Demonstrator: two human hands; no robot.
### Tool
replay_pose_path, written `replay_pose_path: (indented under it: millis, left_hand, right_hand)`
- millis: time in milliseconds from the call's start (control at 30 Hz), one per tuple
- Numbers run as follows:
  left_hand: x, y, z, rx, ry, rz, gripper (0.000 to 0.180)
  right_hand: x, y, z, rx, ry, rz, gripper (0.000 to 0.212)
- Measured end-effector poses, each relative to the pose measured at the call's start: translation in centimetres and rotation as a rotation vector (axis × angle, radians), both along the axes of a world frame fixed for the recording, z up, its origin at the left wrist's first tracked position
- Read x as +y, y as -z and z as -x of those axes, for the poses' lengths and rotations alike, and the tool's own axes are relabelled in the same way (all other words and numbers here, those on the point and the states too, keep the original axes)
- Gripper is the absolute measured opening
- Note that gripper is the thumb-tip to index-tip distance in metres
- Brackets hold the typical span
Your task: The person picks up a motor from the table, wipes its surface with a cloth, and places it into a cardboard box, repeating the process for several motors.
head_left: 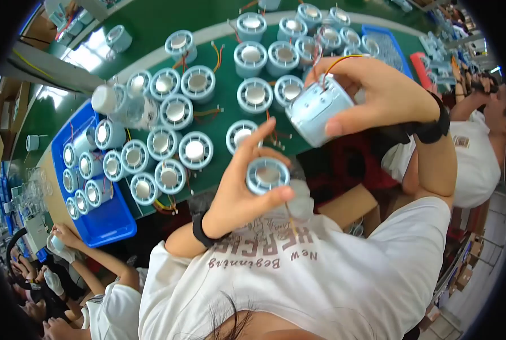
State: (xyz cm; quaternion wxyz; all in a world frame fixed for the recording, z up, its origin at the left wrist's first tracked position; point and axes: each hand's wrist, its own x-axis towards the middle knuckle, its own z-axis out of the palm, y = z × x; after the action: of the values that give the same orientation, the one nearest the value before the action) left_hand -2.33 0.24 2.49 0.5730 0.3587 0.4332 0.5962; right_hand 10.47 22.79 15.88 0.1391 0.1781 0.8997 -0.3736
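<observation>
My left hand [238,190] is closed around a light-blue cylindrical unit [267,177], its slotted ring and silver disc facing up, a thin wire hanging below it. To the right and higher, my right hand [386,93] grips another light-blue cylindrical unit [319,113], tilted so its side shows, with red, yellow and dark wires at its upper end. Thumb and fingers are on opposite sides of it. Beyond both hands, several units of the same kind [254,95] stand on the green table, disc side up, many with wires trailing out.
A blue tray [114,226] with several units sits at the left, beside a clear bottle with a white cap [106,100]. Another blue tray [386,42] lies far right. A cardboard box [352,207] is below the table edge. Other people work at both sides.
</observation>
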Motion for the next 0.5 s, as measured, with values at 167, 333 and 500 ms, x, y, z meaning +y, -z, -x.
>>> replay_pose_path:
  millis: [167, 333, 500]
  left_hand:
    - [-0.8, -0.1, -0.3, 0.204, -0.032, -0.009, 0.078]
    - [-2.1, -0.3, -0.2, 0.076, 0.060, 0.064, 0.057]
    - [-3.0, 0.8, -0.2, -0.384, 0.265, 0.189, 0.053]
  right_hand:
    - [-6.5, 1.9, -1.8, -0.193, 0.177, 0.152, 0.048]
    - [-8.2, 3.8, -3.8, -0.159, 0.255, 0.265, 0.058]
    - [-9.8, 3.8, -6.4, -0.041, 0.320, 0.387, 0.078]
